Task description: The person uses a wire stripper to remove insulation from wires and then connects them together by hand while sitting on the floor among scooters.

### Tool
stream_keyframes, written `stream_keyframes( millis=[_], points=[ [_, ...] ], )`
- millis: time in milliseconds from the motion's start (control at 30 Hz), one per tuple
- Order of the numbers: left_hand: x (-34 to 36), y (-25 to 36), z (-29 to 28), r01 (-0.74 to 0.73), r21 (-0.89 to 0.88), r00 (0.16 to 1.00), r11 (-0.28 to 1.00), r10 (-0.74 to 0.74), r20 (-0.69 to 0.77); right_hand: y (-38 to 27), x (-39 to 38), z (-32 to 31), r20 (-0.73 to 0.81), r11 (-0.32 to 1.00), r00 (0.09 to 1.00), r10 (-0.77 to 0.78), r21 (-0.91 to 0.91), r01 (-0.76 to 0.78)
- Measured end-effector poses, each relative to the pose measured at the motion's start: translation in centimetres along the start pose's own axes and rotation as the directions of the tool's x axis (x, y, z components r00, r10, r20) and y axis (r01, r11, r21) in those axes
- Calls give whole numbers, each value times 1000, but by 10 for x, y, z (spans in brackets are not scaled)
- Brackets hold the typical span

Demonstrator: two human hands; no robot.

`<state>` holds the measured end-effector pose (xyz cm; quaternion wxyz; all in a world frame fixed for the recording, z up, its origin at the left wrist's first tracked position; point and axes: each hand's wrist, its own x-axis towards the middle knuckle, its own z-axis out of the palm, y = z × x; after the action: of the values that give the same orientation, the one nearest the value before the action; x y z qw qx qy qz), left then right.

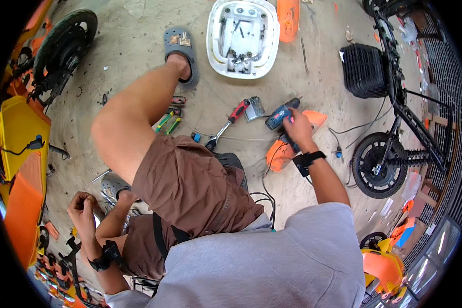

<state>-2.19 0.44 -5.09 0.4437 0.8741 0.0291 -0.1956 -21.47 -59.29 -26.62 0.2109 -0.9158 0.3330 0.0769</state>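
Observation:
My right hand [300, 129] is wrapped round the grip of a blue and black cordless drill [278, 117], which is over the floor beside an orange plastic piece [315, 119]. On the left, my left hand [83, 208] is held beside my lower leg with its fingers pinched together; whether anything small is between them is hidden. Left of the drill lies a ratchet wrench [237, 111] with a red handle, next to a small clear packet [254, 109]. Green-handled pliers [173, 125] lie close to my bent knee.
A white tub [213, 60] with screws and small metal parts stands ahead. Frames with wheels flank me: a black one with a basket [363, 70] on the right, a yellow and orange one [23, 133] on the left. Cables [364, 122] trail over the floor.

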Motion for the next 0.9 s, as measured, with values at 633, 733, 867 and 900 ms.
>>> stream_keyframes(
  millis=[633, 733, 867, 900],
  points=[
    [15, -1, 39, 204, -93, 976, 975, -210, -55, 62, -52, 51, -234, 936, 906, -353, -107, 336],
    [13, 3, 40, 186, -73, 981, 980, -190, -43, 29, -13, 74, -125, 975, 977, -174, 117, 188],
    [5, 4, 31, 216, -38, 976, 976, -217, -16, -7, 34, 111, 122, 904, 961, 250, 325, -276],
    [4, 2, 30, 229, -34, 973, 973, -230, -5, -11, 45, 115, 137, 905, 961, 239, 327, -271]
  ],
)
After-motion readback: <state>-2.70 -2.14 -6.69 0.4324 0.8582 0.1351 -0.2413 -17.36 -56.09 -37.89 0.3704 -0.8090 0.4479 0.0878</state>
